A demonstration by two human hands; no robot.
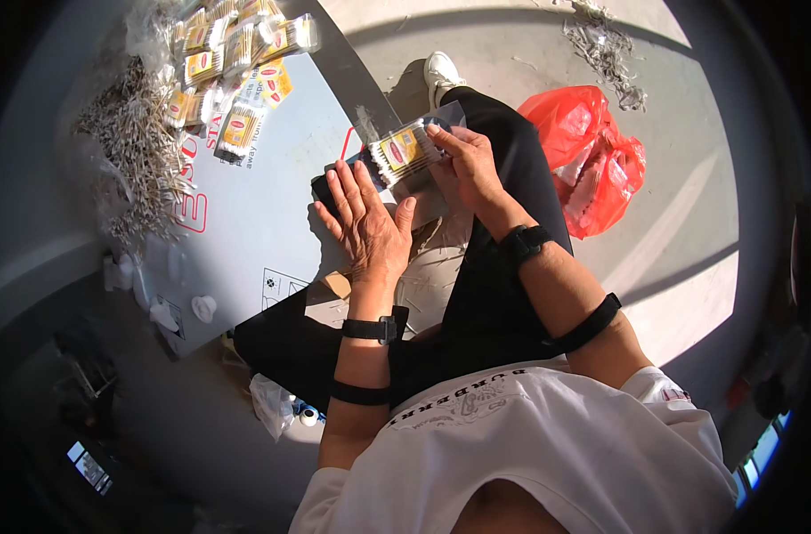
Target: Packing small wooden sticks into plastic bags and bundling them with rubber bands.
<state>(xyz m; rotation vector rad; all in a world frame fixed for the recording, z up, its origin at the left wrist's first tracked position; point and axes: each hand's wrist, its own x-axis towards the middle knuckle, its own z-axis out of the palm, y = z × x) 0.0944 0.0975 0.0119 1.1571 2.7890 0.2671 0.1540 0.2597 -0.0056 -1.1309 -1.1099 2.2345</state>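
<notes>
White T-shirt fabric (pixel 557 436) lies nearest the camera, below two bare forearms banded with black straps. The right hand (pixel 477 173) pinches one end of a clear pack of cotton swabs (pixel 400 153) with a yellow label, its thumb on top; the pack sits just beyond the left hand, over the corner of the pale printed board (pixel 281 205). The left hand (pixel 370 236) lies palm down, fingers straight and slightly parted, thumb standing off, gripping nothing visible; whether it touches the pack I cannot tell. This pack appears already filled, though whether its film is sealed does not show. Several similar filled packs (pixel 236 53) lie heaped at the board's far end, seemingly finished, while a big mass of loose swabs (pixel 134 142) beside them remains unpacked, so much work seems left.
</notes>
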